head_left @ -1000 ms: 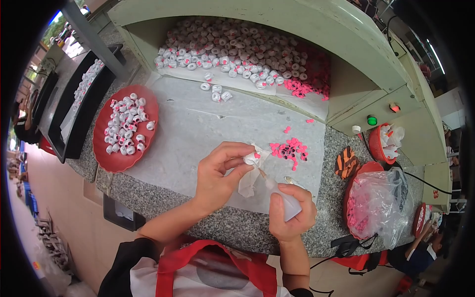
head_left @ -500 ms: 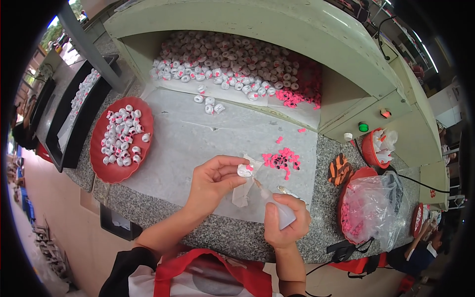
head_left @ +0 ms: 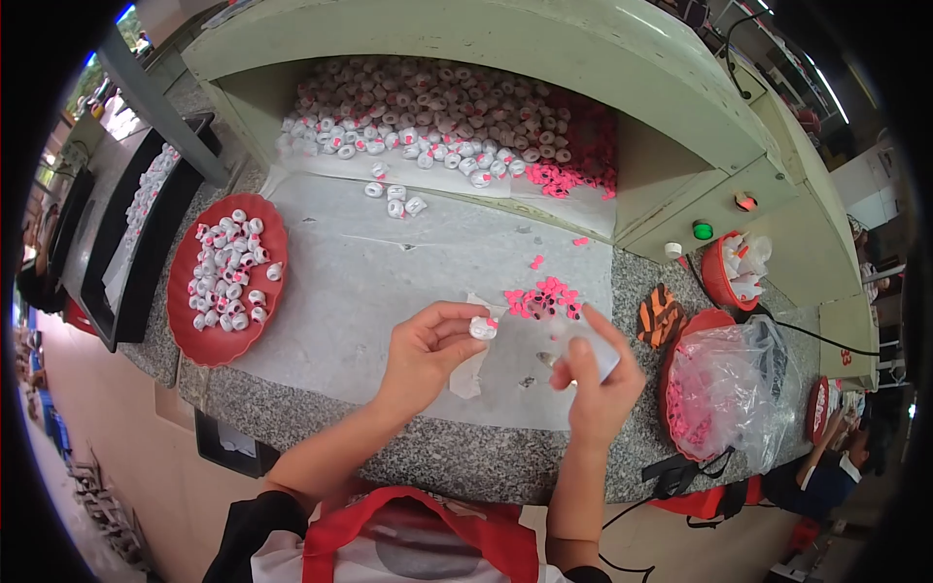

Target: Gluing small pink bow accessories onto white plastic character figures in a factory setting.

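Observation:
My left hand (head_left: pixel 413 360) pinches a small white rounded piece (head_left: pixel 479 329) with a pink bow-shaped bit on its side. Closed around a translucent white squeeze bottle (head_left: pixel 606 357), my right hand (head_left: pixel 601 403) is a little to the right; motion smears its fingers and the bottle's tip. Just beyond that hand lies a loose pile of small pink bow-shaped pieces (head_left: pixel 544 296), some with dark undersides. A crumpled off-white paper strip (head_left: pixel 466 379) rests below the held piece. A shiny metal object (head_left: pixel 545 360) is partly hidden by the right hand.
A red scalloped plate (head_left: pixel 194 342) of white pieces stands left, near a long black tray (head_left: pixel 124 316). Many more pieces (head_left: pixel 428 102) fill the green cabinet's opening. On the right are an orange-black striped item (head_left: pixel 662 313), a red basket (head_left: pixel 717 280) and a plastic bag (head_left: pixel 748 379).
My right hand has drawn the bottle away from the white piece, up and to the right. My left hand still holds the piece. The whole view has shifted slightly.

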Available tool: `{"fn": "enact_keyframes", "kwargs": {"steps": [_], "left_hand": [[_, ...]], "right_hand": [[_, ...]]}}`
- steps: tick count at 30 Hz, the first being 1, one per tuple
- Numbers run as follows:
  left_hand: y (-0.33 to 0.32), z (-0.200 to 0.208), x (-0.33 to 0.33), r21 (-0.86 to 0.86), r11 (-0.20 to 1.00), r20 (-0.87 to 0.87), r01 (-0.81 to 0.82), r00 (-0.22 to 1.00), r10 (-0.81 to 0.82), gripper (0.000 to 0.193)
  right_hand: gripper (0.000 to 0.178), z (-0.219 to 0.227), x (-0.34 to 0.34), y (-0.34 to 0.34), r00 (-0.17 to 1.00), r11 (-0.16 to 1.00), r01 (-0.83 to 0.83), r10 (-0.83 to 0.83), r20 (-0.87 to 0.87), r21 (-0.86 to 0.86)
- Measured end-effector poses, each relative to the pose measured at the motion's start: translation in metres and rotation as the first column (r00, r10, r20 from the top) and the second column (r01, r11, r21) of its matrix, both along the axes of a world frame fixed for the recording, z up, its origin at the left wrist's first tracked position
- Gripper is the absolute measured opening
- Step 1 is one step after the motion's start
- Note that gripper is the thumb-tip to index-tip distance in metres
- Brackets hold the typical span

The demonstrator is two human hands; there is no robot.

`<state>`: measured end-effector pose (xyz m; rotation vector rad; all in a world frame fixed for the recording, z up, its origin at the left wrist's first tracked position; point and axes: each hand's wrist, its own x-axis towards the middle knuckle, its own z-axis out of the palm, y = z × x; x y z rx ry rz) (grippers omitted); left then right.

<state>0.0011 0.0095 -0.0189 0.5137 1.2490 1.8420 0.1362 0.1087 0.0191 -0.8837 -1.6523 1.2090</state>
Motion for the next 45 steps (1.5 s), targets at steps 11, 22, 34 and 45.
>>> {"fn": "enact_keyframes", "kwargs": {"steps": [11, 22, 34, 45], "left_hand": [[0.005, -0.018, 0.006, -0.213, 0.970, -0.040, 0.121, 0.990, -0.133, 0.027], [0.009, -0.023, -0.005, -0.120, 0.989, -0.160, -0.090, 0.985, 0.070, 0.027], [0.000, -0.007, 0.011, 0.004, 1.000, -0.302, -0.024, 0.953, 0.024, 0.032], [-0.004, 0.008, 0.007, 0.065, 0.994, -0.437, 0.089, 0.898, -0.052, 0.033]], "right_hand": [[0.013, -0.054, -0.016, 0.034, 0.812, 0.986, -0.011, -0.087, 0.577, 0.164], [0.013, -0.043, -0.012, 0.027, 0.904, 0.998, -0.059, 0.037, 0.425, 0.037], [0.017, -0.012, -0.011, -0.007, 0.906, 0.835, -0.421, 0.410, -0.110, -0.356], [0.019, -0.012, -0.011, -0.005, 0.958, 0.886, -0.263, 0.286, 0.003, -0.382]]}}
